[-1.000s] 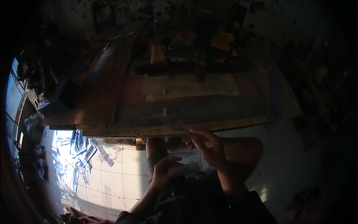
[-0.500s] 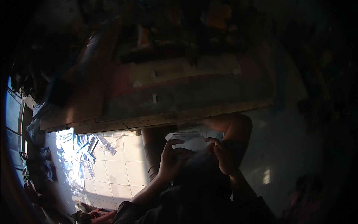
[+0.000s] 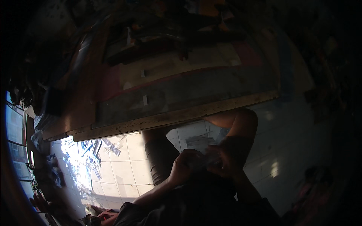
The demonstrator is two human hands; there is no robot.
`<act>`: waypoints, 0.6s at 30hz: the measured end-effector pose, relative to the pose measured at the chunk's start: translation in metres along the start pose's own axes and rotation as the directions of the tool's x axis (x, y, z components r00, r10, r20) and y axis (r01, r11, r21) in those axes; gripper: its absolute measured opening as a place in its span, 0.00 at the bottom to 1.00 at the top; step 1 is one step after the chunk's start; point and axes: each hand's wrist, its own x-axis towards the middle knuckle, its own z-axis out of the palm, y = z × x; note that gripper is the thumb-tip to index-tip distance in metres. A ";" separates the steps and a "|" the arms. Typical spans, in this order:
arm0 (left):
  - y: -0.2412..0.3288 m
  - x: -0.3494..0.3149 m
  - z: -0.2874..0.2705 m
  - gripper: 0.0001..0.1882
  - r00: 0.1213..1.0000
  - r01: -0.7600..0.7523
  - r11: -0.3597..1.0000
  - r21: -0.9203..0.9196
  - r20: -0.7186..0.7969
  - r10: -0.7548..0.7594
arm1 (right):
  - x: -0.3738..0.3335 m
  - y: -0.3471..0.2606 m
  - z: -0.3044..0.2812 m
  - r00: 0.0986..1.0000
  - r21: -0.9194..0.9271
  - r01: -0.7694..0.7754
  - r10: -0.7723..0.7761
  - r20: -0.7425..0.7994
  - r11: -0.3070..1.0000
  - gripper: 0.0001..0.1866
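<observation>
My left hand [image 3: 181, 166] is closed over my lap with its fingers curled. Just beside it my right hand [image 3: 222, 162] is bent inward, its fingers smeared by motion. Between them is a thin, see-through piece that looks like plastic film [image 3: 201, 161], gripped from both sides. It is blurred and dark, so its exact kind is unclear. Both hands are below the front edge of a dark worktable [image 3: 177, 117], apart from it.
Two small pale pieces [image 3: 145, 100] lie on the tabletop, before a dark bar-shaped tool [image 3: 177, 41]. A sunlit heap of plastic strips [image 3: 88, 150] covers part of the tiled floor at left. Flat strips [image 3: 200, 141] lie on the floor between my knees.
My hands have come closer together and lower, with the film now bunched between them. The view has tilted slightly, so the table slants more.
</observation>
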 end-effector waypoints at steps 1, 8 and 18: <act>-0.002 -0.005 0.002 0.18 0.995 0.088 0.995 -0.037 0.060 -0.085 | -0.009 0.001 -0.001 0.999 -0.100 -0.015 0.018 0.035 0.995 0.40; 0.005 -0.016 0.010 0.19 0.933 -0.299 0.937 0.181 0.264 0.246 | -0.062 -0.004 0.006 0.997 -0.080 -0.068 0.065 -0.040 0.994 0.40; 0.056 0.006 0.021 0.20 0.918 -0.224 0.974 -0.032 0.327 0.222 | -0.075 -0.035 -0.010 0.956 -0.244 0.101 -0.162 -0.246 0.964 0.29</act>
